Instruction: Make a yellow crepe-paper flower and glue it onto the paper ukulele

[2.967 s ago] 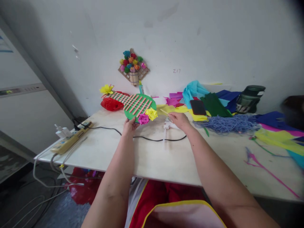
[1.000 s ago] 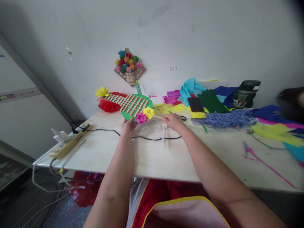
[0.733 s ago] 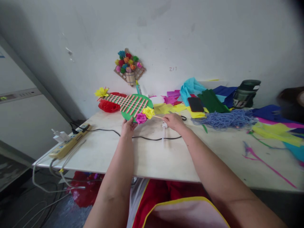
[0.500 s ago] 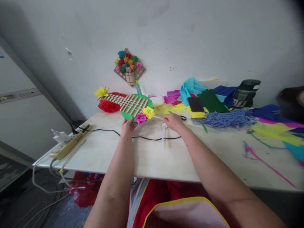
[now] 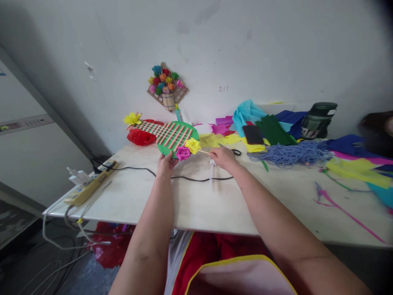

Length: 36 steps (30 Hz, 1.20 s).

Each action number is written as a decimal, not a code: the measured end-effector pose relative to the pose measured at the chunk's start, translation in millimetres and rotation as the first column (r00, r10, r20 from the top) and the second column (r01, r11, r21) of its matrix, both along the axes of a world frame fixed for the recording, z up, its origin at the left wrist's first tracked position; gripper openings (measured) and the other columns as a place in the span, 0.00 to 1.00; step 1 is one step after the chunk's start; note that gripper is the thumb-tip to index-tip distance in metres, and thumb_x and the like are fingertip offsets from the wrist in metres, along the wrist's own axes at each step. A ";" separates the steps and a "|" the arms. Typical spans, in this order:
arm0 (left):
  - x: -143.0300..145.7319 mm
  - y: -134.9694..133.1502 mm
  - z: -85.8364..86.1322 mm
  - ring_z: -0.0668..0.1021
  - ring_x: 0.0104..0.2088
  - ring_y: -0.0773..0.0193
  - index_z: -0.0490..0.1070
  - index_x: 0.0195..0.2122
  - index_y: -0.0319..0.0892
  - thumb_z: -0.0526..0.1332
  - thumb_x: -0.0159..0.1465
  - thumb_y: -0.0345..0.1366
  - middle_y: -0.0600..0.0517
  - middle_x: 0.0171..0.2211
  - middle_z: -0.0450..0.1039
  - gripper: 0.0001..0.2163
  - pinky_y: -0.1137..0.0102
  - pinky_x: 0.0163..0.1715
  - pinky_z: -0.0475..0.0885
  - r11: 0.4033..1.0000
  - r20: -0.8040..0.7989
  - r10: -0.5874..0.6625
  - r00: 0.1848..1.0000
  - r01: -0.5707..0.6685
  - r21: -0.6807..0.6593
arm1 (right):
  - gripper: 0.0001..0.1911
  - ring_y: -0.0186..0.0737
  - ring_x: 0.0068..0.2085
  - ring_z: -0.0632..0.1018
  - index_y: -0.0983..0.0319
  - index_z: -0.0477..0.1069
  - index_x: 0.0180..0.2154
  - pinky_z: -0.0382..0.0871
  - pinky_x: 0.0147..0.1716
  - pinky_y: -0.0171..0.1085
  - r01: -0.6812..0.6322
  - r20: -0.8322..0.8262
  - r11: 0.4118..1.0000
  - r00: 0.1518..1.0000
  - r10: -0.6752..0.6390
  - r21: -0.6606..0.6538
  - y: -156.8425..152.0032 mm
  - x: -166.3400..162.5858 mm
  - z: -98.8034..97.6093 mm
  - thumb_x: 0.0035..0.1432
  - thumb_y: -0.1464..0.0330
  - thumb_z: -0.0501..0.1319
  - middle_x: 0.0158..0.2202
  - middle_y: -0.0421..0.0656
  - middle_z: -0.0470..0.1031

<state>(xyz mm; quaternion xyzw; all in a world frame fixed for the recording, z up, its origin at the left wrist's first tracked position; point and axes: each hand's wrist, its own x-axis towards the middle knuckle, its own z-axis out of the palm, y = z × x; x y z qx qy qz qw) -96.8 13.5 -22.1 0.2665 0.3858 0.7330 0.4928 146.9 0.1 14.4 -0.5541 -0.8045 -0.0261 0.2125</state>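
Observation:
A green paper guitar [image 5: 161, 148] with pinkish sticks and white strings is tilted above the table, gripped at its lower edge by my left hand [image 5: 166, 164]. On its lower end sit a yellow paper flower [image 5: 193, 145] and a magenta paper flower [image 5: 183, 153]; another yellow flower [image 5: 132, 119] tops the neck. My right hand [image 5: 222, 157] pinches a thin wooden stick [image 5: 204, 152] whose far tip meets the yellow flower. Just under that hand a white glue gun [image 5: 212, 162] is partly hidden. Scissors [image 5: 236, 152] lie right behind it.
A black cord [image 5: 196, 179] crosses the table to a power strip [image 5: 89, 186] at the left. Coloured crepe paper [image 5: 270, 129], a phone [image 5: 252, 135], blue-purple string [image 5: 291, 155] and a dark jar [image 5: 319, 120] lie to the right. A flower decoration [image 5: 168, 84] hangs on the wall.
The guitar and both hands have shifted only very slightly to the right. The grip on the guitar and the stick at the yellow flower look the same.

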 end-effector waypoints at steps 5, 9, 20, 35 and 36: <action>1.0 0.1 -0.4 0.74 0.18 0.69 0.67 0.36 0.42 0.66 0.50 0.27 0.55 0.22 0.72 0.13 0.74 0.21 0.72 1.000 -0.013 -0.006 1.000 0.006 -0.006 | 0.17 0.41 0.39 0.75 0.58 0.76 0.40 0.59 0.32 0.35 -0.033 -0.025 0.999 0.999 0.033 0.001 4.0 -2.6 -6.2 0.62 0.62 0.50 0.38 0.44 0.79; 1.7 -0.6 0.4 0.74 0.17 0.69 0.67 0.36 0.41 0.65 0.51 0.26 0.55 0.22 0.72 0.13 0.73 0.21 0.72 1.000 -0.006 -0.017 1.000 0.017 0.004 | 0.16 0.41 0.39 0.75 0.58 0.73 0.45 0.60 0.33 0.35 -0.064 -0.104 0.998 0.992 0.066 0.023 5.9 -4.4 -10.4 0.61 0.62 0.52 0.37 0.44 0.79; 2.1 0.7 -0.5 0.73 0.17 0.70 0.67 0.37 0.41 0.65 0.51 0.26 0.57 0.20 0.70 0.13 0.74 0.21 0.73 0.999 0.023 -0.030 0.999 0.030 0.012 | 0.10 0.37 0.30 0.72 0.60 0.74 0.35 0.56 0.28 0.33 -0.132 -0.295 0.991 0.948 0.119 -0.025 7.6 -9.1 -14.8 0.58 0.65 0.56 0.28 0.42 0.76; 3.4 0.8 0.1 0.74 0.19 0.69 0.68 0.37 0.41 0.60 0.55 0.24 0.55 0.23 0.73 0.10 0.73 0.21 0.73 0.999 0.010 -0.033 0.999 0.033 -0.013 | 0.13 0.34 0.26 0.68 0.62 0.69 0.24 0.58 0.28 0.33 -0.285 -0.540 0.955 0.818 0.196 -0.085 7.4 -17.5 -17.6 0.58 0.68 0.53 0.19 0.38 0.66; 3.2 1.2 -0.2 0.74 0.19 0.69 0.68 0.37 0.41 0.60 0.55 0.24 0.55 0.24 0.73 0.10 0.73 0.21 0.73 0.999 0.010 -0.033 0.999 0.033 -0.012 | 0.13 0.34 0.25 0.67 0.62 0.69 0.25 0.58 0.28 0.33 -0.291 -0.560 0.951 0.808 0.185 -0.106 7.6 -17.9 -17.8 0.58 0.68 0.52 0.19 0.37 0.66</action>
